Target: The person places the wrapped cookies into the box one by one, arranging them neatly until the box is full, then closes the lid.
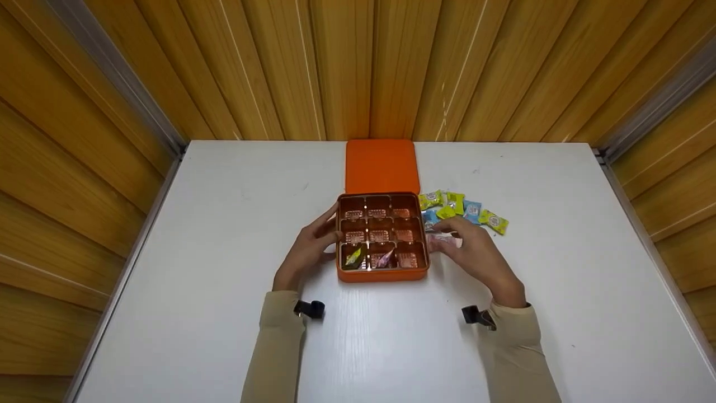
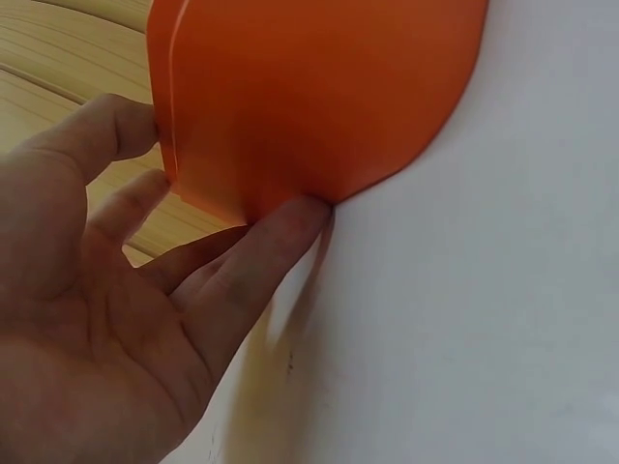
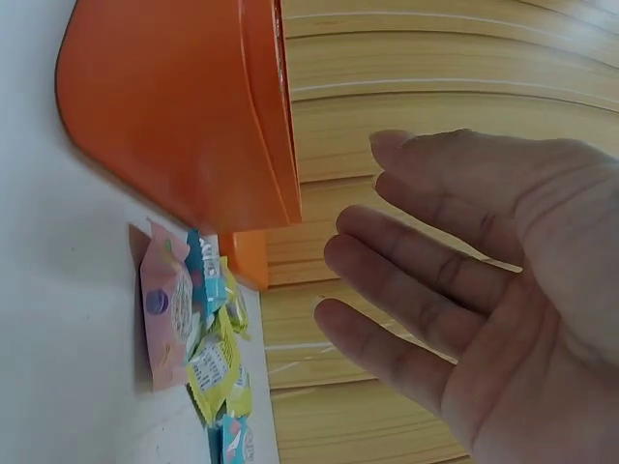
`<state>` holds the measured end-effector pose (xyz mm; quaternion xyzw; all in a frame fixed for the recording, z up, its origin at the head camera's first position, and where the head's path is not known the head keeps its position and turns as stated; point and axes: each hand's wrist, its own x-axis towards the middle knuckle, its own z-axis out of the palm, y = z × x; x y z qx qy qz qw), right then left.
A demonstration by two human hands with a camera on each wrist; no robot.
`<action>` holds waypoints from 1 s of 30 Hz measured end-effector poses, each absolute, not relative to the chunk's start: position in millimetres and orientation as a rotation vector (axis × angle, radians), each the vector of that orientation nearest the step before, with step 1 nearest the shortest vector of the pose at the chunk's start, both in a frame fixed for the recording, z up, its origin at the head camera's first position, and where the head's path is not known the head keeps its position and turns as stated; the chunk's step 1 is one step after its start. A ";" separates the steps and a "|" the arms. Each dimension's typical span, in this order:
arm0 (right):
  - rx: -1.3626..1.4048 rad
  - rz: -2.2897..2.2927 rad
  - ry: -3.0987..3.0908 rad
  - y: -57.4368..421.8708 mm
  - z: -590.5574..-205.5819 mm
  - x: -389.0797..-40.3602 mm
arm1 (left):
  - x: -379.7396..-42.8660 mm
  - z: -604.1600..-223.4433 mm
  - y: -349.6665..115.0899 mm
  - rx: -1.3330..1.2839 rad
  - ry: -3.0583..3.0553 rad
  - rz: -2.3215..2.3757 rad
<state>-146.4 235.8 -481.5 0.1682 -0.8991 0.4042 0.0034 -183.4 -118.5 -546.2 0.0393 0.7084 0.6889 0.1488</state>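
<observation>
A square orange box point(image 1: 382, 275) with a brown insert of small compartments stands in front of me. In its front row lie a green-wrapped candy point(image 1: 354, 257) at left and a pink-wrapped candy point(image 1: 385, 259) in the middle. My left hand point(image 1: 306, 247) touches the box's left outer side, its fingertips at the rim and low on the wall. To the right of the box, my right hand point(image 1: 472, 249) hovers over a pink candy packet point(image 3: 166, 307) on the table. Its fingers are extended and apart, with nothing between them.
An orange lid point(image 1: 382, 166) lies flat behind the box. Several candies in green and blue wrappers point(image 1: 472, 211) lie heaped at the box's right. The white table point(image 1: 224, 224) meets wood-patterned walls point(image 1: 347, 67) behind and at both sides.
</observation>
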 end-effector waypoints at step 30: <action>0.359 1.215 -2.915 262.3 -502.8 -158.0 | -184.1 -547.5 -120.5 0.121 2.011 2.003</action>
